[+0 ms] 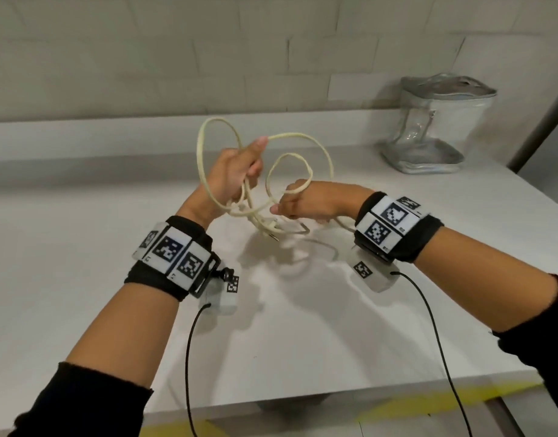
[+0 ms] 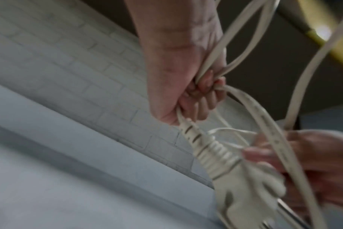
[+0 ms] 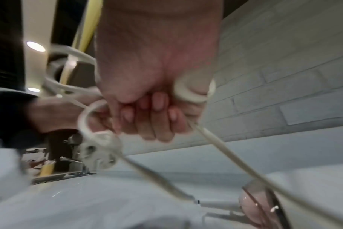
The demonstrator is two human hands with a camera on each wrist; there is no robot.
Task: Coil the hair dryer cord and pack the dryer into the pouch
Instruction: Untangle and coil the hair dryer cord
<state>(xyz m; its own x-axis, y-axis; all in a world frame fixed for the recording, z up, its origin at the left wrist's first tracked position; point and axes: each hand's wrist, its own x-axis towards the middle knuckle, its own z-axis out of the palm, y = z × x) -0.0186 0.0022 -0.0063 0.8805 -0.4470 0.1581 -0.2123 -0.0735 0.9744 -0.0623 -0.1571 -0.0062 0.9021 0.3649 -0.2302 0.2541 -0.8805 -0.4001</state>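
Both hands, left hand [image 1: 232, 171] and right hand [image 1: 309, 200], are clutching half-coiled cord [image 1: 303, 159]; the pouch [image 1: 441, 127] is waiting unpacked at two o'clock.

Matt cream cord [image 1: 315, 152], clear glossy pouch [image 1: 454, 121]

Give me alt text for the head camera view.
Both hands hold a cream cord in loose loops above a white counter: left hand grips the gathered loops, right hand grips another strand. A clear pouch stands at back right.
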